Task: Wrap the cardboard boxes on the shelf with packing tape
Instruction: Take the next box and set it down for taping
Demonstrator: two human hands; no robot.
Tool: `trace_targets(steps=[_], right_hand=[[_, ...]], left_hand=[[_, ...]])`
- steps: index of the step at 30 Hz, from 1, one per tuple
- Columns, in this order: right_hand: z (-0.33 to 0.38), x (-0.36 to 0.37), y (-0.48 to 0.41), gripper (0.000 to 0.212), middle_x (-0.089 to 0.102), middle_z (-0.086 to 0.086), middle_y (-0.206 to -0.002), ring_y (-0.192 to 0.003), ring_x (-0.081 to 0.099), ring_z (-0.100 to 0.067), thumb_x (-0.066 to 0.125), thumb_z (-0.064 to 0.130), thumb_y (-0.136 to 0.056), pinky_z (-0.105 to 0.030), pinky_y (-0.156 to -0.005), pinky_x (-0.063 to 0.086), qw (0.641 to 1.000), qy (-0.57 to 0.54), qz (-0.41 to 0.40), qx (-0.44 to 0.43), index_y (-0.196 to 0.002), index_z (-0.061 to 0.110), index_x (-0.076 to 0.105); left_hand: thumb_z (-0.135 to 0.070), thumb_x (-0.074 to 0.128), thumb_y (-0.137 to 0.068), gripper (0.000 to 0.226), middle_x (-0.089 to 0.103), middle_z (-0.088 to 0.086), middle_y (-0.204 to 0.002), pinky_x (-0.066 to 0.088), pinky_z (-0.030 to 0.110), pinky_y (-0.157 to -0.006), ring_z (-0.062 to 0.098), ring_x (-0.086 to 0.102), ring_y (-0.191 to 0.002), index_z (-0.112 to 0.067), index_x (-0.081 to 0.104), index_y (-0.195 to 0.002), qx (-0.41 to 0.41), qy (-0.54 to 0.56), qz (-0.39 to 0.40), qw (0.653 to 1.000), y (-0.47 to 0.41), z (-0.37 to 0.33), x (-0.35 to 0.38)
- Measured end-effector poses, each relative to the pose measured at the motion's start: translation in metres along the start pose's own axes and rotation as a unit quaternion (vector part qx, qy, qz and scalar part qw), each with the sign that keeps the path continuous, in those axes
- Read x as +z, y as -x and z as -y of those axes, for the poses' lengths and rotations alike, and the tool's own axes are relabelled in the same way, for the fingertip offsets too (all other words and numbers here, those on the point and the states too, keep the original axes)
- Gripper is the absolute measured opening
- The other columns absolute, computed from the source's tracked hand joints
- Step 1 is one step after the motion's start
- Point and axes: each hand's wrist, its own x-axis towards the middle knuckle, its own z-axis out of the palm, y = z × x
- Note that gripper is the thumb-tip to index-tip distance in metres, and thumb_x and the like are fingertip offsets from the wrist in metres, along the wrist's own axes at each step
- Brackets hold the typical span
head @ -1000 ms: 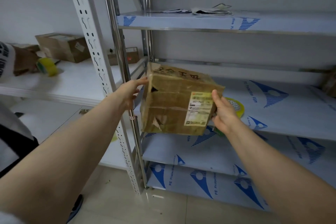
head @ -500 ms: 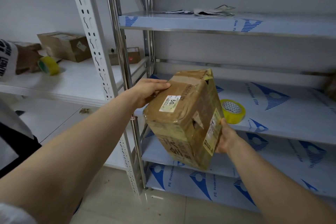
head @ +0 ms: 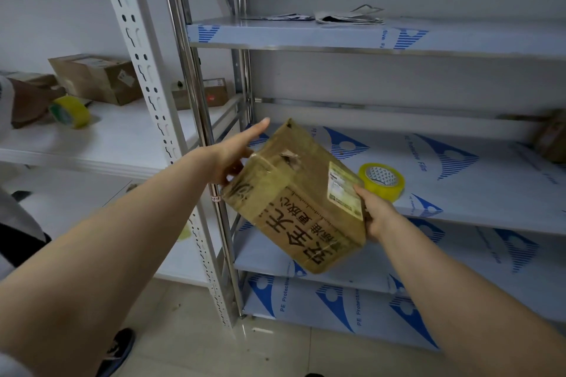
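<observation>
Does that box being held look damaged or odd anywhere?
Yes. The cardboard box has a torn patch on its upper face, near the left hand, where the cardboard peels up. The right hand grips its labelled end.

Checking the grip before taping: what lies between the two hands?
Only the tilted cardboard box: the left hand touches its left side and the right hand grips its right end. The head view shows this.
</observation>
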Motion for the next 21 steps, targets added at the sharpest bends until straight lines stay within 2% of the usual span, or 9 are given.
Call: trace_targets(steps=[1,3,4,7,10,13,18,21], right_hand=[[0.003,0.002,0.001,0.038,0.072,-0.014,-0.095,-0.077,0.069,-0.027,0.07,0.033,-0.084,-0.038,-0.06,0.056,1.0,0.005,-0.006,-0.009,-0.112,0.008,0.065],[0.01,0.005,0.007,0.033,0.071,-0.012,-0.094,-0.075,0.068,-0.026,0.066,0.035,-0.085,-0.036,-0.06,0.055,1.0,-0.008,-0.006,-0.022,-0.103,0.008,0.067],[0.014,0.005,0.01,0.028,0.07,-0.011,-0.088,-0.072,0.066,-0.025,0.061,0.036,-0.089,-0.033,-0.059,0.053,0.999,-0.024,0.006,-0.027,-0.094,0.008,0.066],[0.02,0.003,0.011,0.038,0.063,-0.007,-0.063,-0.061,0.057,-0.021,0.045,0.037,-0.097,-0.029,-0.055,0.044,0.995,-0.085,0.032,-0.046,-0.072,0.011,0.057],[0.024,0.0,0.014,0.03,0.066,-0.011,-0.082,-0.074,0.063,-0.021,0.044,0.027,-0.099,-0.03,-0.063,0.051,0.984,-0.148,0.061,-0.078,-0.087,0.006,0.062],[0.022,0.0,0.016,0.026,0.067,-0.01,-0.094,-0.085,0.064,-0.02,0.046,0.024,-0.098,-0.027,-0.069,0.052,0.986,-0.114,0.074,-0.099,-0.1,0.004,0.063],[0.017,0.006,0.014,0.03,0.066,-0.005,-0.106,-0.101,0.06,-0.019,0.049,0.034,-0.097,-0.036,-0.09,0.046,0.988,-0.049,0.097,-0.114,-0.109,0.011,0.063],[0.018,0.007,0.013,0.054,0.061,-0.005,-0.125,-0.112,0.057,-0.023,0.052,0.055,-0.089,-0.04,-0.095,0.047,0.99,0.017,0.094,-0.104,-0.123,0.014,0.061]], left_hand=[[-0.097,0.053,-0.038,0.118,0.059,0.011,-0.127,0.031,0.058,-0.106,0.035,0.053,-0.119,-0.02,0.057,-0.128,-0.014,0.003,0.024,1.0,0.0,0.002,-0.001],[-0.091,0.063,-0.04,0.112,0.059,0.013,-0.127,0.034,0.059,-0.104,0.038,0.055,-0.117,-0.021,0.056,-0.127,-0.038,0.022,0.038,0.998,-0.002,0.007,0.0],[-0.084,0.068,-0.044,0.105,0.061,0.015,-0.125,0.036,0.058,-0.102,0.039,0.057,-0.114,-0.019,0.057,-0.126,-0.047,0.037,0.033,0.998,-0.001,0.009,0.001],[-0.073,0.067,-0.053,0.088,0.065,0.016,-0.114,0.041,0.051,-0.097,0.037,0.06,-0.105,-0.016,0.061,-0.12,-0.069,0.111,-0.018,0.991,-0.004,0.019,-0.003],[-0.071,0.059,-0.062,0.073,0.066,0.015,-0.105,0.045,0.048,-0.088,0.035,0.059,-0.098,-0.015,0.065,-0.108,-0.076,0.193,-0.041,0.977,-0.004,0.027,-0.006],[-0.072,0.052,-0.067,0.07,0.064,0.017,-0.107,0.045,0.046,-0.08,0.036,0.056,-0.098,-0.013,0.065,-0.102,-0.078,0.232,-0.038,0.969,0.001,0.027,-0.003],[-0.07,0.048,-0.071,0.065,0.062,0.017,-0.104,0.044,0.045,-0.074,0.035,0.054,-0.094,-0.013,0.063,-0.099,-0.079,0.267,-0.049,0.959,0.003,0.026,0.003],[-0.067,0.052,-0.07,0.061,0.061,0.017,-0.106,0.043,0.046,-0.075,0.035,0.054,-0.096,-0.015,0.062,-0.1,-0.059,0.267,-0.047,0.961,0.0,0.03,0.005]])
